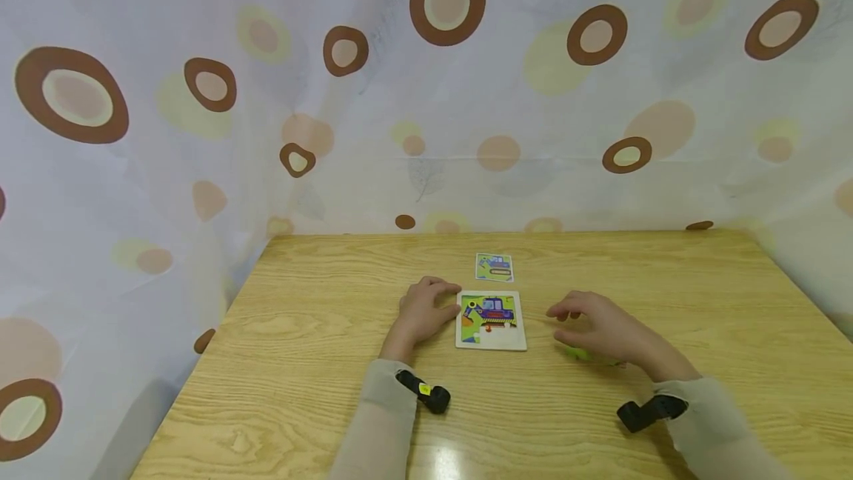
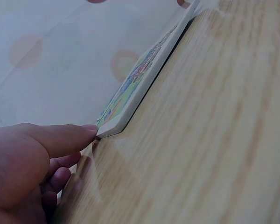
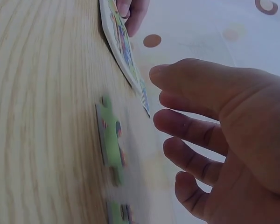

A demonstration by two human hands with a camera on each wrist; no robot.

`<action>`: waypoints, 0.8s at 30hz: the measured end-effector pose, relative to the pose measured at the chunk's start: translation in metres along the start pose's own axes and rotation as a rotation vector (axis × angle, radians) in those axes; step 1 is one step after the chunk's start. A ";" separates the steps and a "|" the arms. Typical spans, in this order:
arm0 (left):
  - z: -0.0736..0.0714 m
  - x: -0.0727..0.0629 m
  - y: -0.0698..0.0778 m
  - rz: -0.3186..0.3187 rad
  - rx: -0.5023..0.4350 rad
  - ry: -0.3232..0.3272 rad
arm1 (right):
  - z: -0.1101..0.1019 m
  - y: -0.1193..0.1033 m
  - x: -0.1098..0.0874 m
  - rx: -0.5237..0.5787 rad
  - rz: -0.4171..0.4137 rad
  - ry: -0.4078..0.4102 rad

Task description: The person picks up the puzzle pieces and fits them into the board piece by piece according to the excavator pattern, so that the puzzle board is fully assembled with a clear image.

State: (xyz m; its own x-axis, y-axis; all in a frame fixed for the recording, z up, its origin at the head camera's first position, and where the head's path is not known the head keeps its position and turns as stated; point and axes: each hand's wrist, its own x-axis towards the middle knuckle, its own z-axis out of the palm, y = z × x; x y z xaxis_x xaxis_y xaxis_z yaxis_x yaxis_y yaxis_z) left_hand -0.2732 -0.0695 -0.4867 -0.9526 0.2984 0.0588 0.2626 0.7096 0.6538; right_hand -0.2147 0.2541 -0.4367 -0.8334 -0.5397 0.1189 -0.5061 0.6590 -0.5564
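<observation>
A square jigsaw board (image 1: 509, 348) with a white rim lies on the table, mostly filled with a purple excavator picture; a pale bare patch shows at its lower right. My left hand (image 1: 423, 310) is at the board's left side, thumb and forefinger tips right at the rim; in the left wrist view the thumb (image 2: 70, 139) touches a corner. To the right of the board my right hand (image 1: 600, 328) hovers with fingers loosely bent and nothing between them. Below it lie green puzzle pieces (image 3: 111, 140), partly hidden by the hand in the head view.
A small picture card (image 1: 494, 267) with a similar excavator lies just beyond the board. The wooden table (image 1: 300, 391) ends at a spotted curtain (image 1: 373, 117) at the back and sides.
</observation>
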 end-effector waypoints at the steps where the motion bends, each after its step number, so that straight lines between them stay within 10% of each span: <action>1: 0.000 0.000 0.000 0.000 0.001 -0.001 | -0.001 0.001 -0.002 0.003 0.005 -0.002; 24: -0.002 -0.001 0.004 -0.006 -0.009 -0.005 | -0.007 0.019 -0.024 0.028 0.042 -0.151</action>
State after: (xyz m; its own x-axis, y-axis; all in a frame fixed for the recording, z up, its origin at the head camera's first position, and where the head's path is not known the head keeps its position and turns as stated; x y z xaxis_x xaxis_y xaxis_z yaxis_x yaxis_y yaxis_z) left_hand -0.2717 -0.0684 -0.4824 -0.9536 0.2968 0.0511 0.2551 0.7059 0.6608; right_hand -0.2058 0.2836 -0.4449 -0.8096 -0.5863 -0.0291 -0.4635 0.6688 -0.5812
